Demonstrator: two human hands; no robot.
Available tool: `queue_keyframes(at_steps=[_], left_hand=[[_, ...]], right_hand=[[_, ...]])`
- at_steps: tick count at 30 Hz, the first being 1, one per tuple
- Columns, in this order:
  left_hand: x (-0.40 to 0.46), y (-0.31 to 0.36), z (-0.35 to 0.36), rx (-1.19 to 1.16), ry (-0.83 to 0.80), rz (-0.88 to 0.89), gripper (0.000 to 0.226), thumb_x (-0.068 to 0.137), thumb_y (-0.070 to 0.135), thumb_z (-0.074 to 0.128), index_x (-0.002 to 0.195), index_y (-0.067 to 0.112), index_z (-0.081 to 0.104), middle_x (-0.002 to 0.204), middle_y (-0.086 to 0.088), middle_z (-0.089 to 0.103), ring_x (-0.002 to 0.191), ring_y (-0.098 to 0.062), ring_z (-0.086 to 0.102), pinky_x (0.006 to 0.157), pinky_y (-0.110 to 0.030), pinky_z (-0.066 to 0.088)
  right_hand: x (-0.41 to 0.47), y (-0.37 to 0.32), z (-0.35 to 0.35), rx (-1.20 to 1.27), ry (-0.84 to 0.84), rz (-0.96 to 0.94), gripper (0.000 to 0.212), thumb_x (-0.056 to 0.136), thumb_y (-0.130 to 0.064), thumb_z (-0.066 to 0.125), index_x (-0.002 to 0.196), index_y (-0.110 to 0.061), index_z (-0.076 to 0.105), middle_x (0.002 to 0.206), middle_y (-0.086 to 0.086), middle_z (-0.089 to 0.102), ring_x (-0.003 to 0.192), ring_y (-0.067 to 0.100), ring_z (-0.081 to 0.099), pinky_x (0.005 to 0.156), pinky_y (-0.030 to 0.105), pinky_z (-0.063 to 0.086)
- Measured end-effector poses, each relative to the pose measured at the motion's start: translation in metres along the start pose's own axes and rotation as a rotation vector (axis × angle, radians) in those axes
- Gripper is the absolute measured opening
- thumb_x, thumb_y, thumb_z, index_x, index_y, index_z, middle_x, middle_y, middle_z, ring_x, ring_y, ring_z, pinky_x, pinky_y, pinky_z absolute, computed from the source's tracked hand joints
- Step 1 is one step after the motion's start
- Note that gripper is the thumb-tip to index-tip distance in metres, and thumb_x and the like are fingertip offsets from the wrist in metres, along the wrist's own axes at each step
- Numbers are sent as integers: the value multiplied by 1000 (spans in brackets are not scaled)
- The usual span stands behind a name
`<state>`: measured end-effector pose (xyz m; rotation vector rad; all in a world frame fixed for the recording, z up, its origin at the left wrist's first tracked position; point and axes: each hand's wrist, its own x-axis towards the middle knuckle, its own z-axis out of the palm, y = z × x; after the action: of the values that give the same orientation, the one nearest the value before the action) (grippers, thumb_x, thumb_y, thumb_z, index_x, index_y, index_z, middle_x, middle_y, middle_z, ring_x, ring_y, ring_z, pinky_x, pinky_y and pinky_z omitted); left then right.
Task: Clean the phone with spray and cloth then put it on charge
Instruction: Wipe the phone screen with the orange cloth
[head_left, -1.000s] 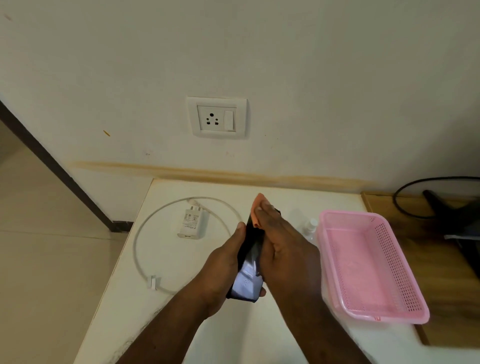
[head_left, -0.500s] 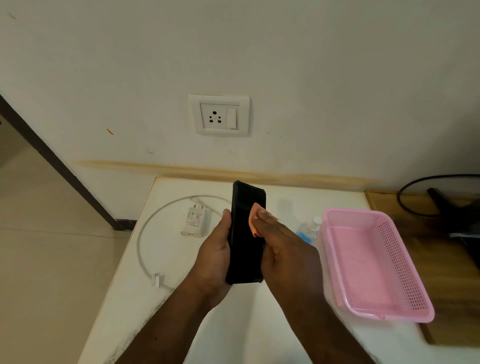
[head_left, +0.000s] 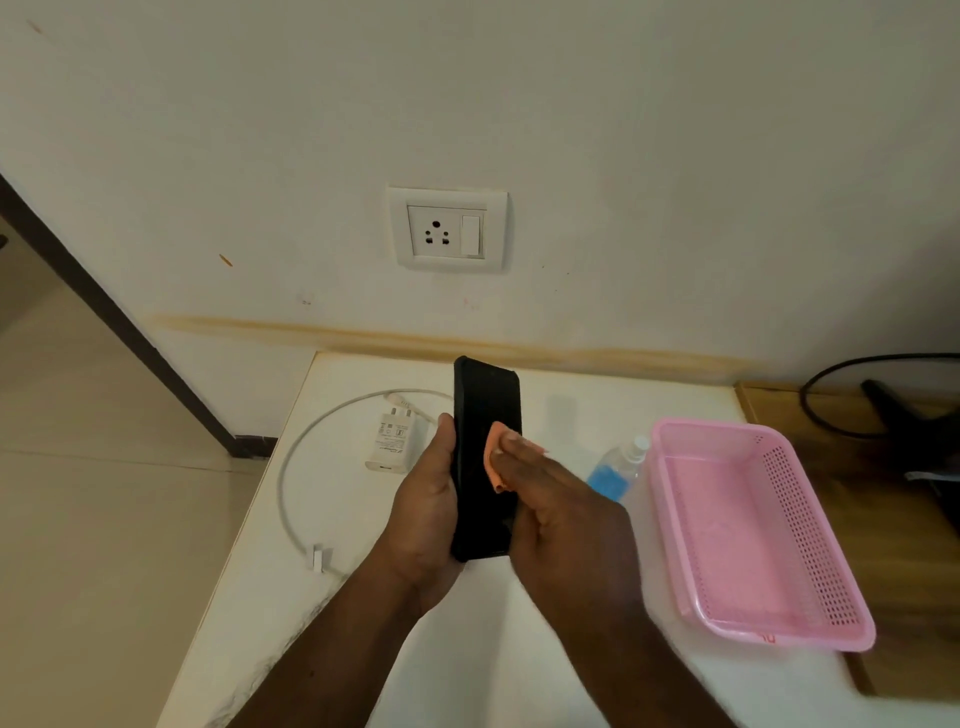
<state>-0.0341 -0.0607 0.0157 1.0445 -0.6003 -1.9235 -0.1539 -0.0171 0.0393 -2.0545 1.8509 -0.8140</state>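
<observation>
My left hand (head_left: 428, 499) grips a black phone (head_left: 483, 410) by its left edge, held upright above the white table (head_left: 363, 623). My right hand (head_left: 561, 504) presses a small orange cloth (head_left: 493, 457) flat against the phone's face with straight fingers. A clear spray bottle with blue liquid (head_left: 615, 470) lies on the table just right of my hands. A white charger plug (head_left: 390, 441) with its looped white cable (head_left: 291, 478) lies to the left. The wall socket (head_left: 448, 229) is above, on the wall.
A pink perforated basket (head_left: 753, 530) stands on the table's right side. Beyond it is a wooden surface (head_left: 909, 597) with a black cable (head_left: 831, 379) and a dark object. The table's left edge drops to the tiled floor (head_left: 104, 519).
The phone has been turned from a tilted pose to upright with its dark face toward me. My right hand with the cloth has slid lower and toward the phone's middle.
</observation>
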Motion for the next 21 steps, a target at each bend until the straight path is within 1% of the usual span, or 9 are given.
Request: queue_keyframes(at_steps=[2, 5, 8, 11, 13, 15, 17, 19, 21], left_hand=[[2, 4, -3, -24, 38, 8, 66, 88, 65, 42, 129, 19, 65, 119, -23, 71, 110, -38, 69, 91, -47, 55], [3, 6, -6, -75, 30, -27, 67, 95, 64, 37, 142, 17, 48, 130, -32, 61, 117, -49, 60, 104, -55, 44], [1, 2, -5, -77, 27, 6, 66, 86, 63, 46, 133, 20, 60, 122, -23, 69, 114, -39, 67, 99, -50, 51], [0, 1, 0, -74, 48, 24, 57, 80, 63, 49, 116, 27, 74, 116, -14, 74, 105, -33, 72, 84, -47, 60], [0, 3, -1, -82, 69, 28, 58, 83, 63, 47, 119, 26, 73, 117, -16, 73, 105, -34, 72, 81, -45, 62], [1, 7, -2, -106, 52, 15, 66, 90, 63, 40, 133, 18, 62, 124, -22, 69, 113, -37, 68, 88, -45, 59], [0, 9, -2, -129, 16, -17, 71, 95, 63, 34, 140, 12, 54, 131, -30, 61, 117, -42, 62, 90, -47, 52], [-1, 9, -1, -159, -7, -24, 71, 95, 63, 34, 141, 11, 51, 135, -33, 56, 117, -45, 59, 92, -47, 49], [-1, 6, 0, -163, -10, -3, 68, 93, 61, 38, 140, 14, 54, 131, -29, 62, 120, -41, 61, 98, -49, 49]], right_hand=[[-5, -15, 5, 3, -7, -79, 56, 73, -8, 81, 126, -22, 66, 130, -9, 63, 116, 10, 61, 95, 28, 48], [-6, -22, 12, -43, 11, -170, 62, 57, -10, 92, 116, -18, 72, 118, -4, 70, 106, 11, 67, 84, 27, 53], [2, -9, 7, 4, -11, -85, 60, 79, -7, 78, 134, -22, 59, 137, -10, 57, 124, 7, 54, 99, 30, 48], [5, 6, 1, 11, -41, -2, 53, 98, -22, 56, 147, -32, 38, 150, -21, 33, 139, 0, 32, 112, 19, 25], [3, 4, 2, -9, -50, 8, 53, 95, -22, 60, 145, -30, 44, 148, -18, 40, 136, 3, 39, 108, 19, 25], [-1, -9, 5, -9, -57, -3, 57, 81, -14, 78, 134, -23, 59, 137, -11, 56, 123, 9, 56, 101, 26, 38], [-6, -21, 11, -28, -56, -107, 62, 62, -13, 90, 120, -18, 70, 123, -5, 67, 109, 11, 66, 89, 27, 50], [-5, -21, 12, -60, -29, -177, 64, 57, -14, 94, 116, -16, 72, 119, -3, 70, 106, 11, 67, 88, 26, 49], [2, -12, 7, -44, -32, -120, 64, 70, -10, 86, 129, -21, 63, 130, -7, 63, 117, 10, 60, 98, 24, 39]])
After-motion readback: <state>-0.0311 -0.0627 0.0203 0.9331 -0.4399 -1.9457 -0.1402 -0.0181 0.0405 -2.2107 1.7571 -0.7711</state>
